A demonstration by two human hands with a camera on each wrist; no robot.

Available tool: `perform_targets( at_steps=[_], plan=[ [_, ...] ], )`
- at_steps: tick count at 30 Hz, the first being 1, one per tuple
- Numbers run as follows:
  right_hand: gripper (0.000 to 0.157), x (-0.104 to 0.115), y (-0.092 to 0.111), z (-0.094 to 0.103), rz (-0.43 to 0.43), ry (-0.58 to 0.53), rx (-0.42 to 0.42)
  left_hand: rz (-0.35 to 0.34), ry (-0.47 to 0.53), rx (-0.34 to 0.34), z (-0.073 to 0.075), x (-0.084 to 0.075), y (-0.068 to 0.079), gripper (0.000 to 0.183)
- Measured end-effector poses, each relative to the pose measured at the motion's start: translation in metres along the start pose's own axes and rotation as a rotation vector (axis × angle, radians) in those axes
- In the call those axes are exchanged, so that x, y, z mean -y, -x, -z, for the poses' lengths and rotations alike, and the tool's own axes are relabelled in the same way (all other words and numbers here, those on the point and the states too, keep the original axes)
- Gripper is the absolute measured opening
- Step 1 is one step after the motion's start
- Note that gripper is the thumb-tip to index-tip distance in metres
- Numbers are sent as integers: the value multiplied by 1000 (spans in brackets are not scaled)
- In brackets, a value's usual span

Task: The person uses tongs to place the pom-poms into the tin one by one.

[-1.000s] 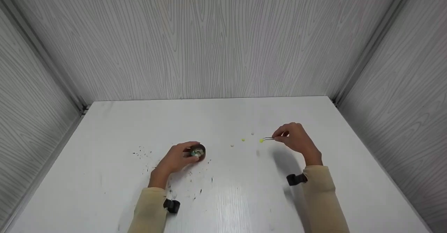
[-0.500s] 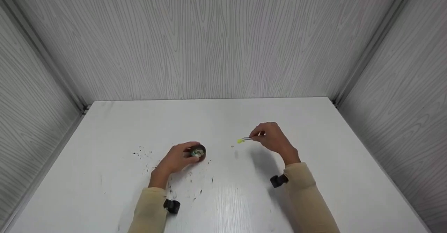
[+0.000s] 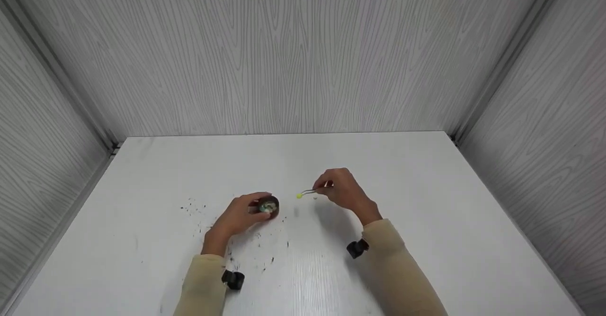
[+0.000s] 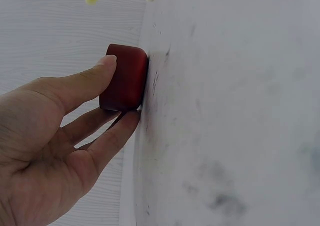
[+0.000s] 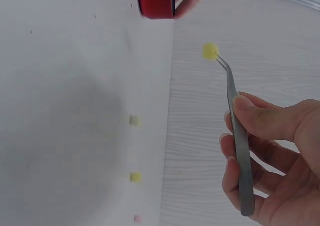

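Metal tweezers [image 5: 244, 171] hold 1 yellow bead [image 5: 209, 51], apparently.

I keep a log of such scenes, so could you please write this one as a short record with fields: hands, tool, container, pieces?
Left hand: holds red container
Right hand: holds metal tweezers
Tool tip: grips raised yellow piece, apart from red container
Container contents: small pale and greenish pieces
Loose on white table: pale piece, second yellow piece, pink piece
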State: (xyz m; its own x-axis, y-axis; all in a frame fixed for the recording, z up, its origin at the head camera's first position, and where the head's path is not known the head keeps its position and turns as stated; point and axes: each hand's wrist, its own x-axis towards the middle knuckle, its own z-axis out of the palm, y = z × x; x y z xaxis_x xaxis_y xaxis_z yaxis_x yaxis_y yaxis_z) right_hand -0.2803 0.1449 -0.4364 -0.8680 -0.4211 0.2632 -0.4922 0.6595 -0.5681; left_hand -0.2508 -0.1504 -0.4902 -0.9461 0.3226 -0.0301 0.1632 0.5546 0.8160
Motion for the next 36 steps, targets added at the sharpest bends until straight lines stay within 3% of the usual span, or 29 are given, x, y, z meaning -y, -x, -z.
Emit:
perform_targets(
  at_steps=[15, 24, 36],
  plan=[
    [12, 29, -20, -40, -3, 35, 87, 15, -26, -4, 0, 3, 1, 53],
    [12, 31, -24, -51, -30, 51, 79, -32, -31, 6, 2, 1, -3, 52],
    [15, 29, -23, -54, -14, 92, 55, -21, -39, 10, 2, -1, -3, 54]
  ],
)
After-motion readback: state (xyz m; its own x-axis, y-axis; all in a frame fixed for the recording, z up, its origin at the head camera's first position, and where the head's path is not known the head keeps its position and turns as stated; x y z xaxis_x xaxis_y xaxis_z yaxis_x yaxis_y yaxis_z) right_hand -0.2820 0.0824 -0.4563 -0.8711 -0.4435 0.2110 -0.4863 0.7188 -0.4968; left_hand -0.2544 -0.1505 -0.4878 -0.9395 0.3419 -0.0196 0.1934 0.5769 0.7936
